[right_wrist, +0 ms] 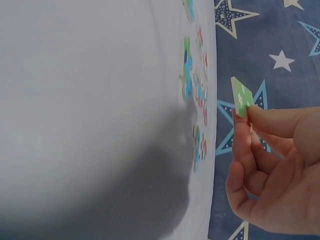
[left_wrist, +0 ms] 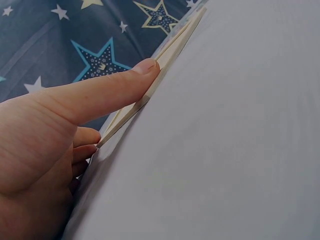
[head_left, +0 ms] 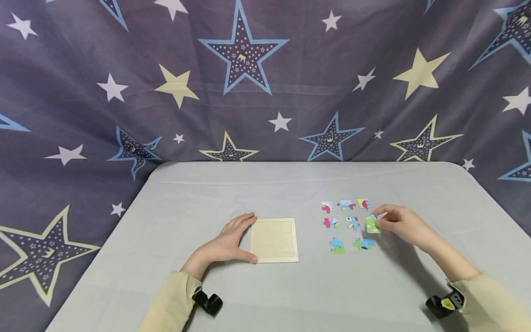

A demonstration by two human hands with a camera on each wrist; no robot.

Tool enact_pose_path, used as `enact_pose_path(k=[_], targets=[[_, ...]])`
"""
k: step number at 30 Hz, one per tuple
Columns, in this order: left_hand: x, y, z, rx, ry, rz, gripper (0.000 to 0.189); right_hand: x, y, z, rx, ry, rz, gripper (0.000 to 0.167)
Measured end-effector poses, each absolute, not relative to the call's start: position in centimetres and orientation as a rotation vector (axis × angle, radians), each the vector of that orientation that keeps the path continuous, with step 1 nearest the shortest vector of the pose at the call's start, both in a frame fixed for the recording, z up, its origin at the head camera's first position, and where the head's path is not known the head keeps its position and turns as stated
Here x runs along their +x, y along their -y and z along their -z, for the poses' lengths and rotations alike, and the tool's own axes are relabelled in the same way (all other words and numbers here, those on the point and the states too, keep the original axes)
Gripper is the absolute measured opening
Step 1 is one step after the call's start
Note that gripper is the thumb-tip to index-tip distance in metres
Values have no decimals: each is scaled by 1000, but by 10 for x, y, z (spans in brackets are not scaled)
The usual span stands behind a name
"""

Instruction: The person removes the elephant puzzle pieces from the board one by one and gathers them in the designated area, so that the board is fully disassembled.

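A pale square wooden puzzle tray (head_left: pixel 274 260) with a raised rim lies on the table. My left hand (head_left: pixel 229 240) holds its left side, the thumb (left_wrist: pixel 145 67) on the near corner and the fingertips at the far corner. To the right of the tray, my right hand (head_left: pixel 400 224) pinches a green puzzle piece (right_wrist: pixel 242 97) between thumb and fingers. This piece is tilted in the right wrist view, with small white flowers on it. Beside that hand lie several colourful puzzle pieces (head_left: pixel 353 222) in loose rows.
A light grey cloth covers the table (head_left: pixel 265 295). Behind it hangs a dark curtain (head_left: pixel 282 97) printed with stars. Each wrist carries a small black camera (head_left: pixel 209 303). The right arm casts a shadow across the cloth.
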State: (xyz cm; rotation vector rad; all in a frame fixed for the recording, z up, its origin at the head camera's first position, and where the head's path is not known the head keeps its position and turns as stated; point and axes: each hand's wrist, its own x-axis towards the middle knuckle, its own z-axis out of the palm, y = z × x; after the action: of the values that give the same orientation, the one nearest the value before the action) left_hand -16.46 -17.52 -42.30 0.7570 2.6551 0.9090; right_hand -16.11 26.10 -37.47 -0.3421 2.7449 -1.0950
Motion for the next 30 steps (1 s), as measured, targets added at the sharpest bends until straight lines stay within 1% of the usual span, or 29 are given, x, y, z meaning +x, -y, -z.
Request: enact_pose_path(k=[10,21,30], targets=[[-165,176,425,739,-2646,-908,104,-160,-272,378,-343,-2705,1031,26],[-164,176,425,797,-2679,-935,104,-155,-279,388,-303,-2625,1014,19],[-166,175,425,751,-2655,-901,103,-154,-282,389,-287,-2622,1012,18]])
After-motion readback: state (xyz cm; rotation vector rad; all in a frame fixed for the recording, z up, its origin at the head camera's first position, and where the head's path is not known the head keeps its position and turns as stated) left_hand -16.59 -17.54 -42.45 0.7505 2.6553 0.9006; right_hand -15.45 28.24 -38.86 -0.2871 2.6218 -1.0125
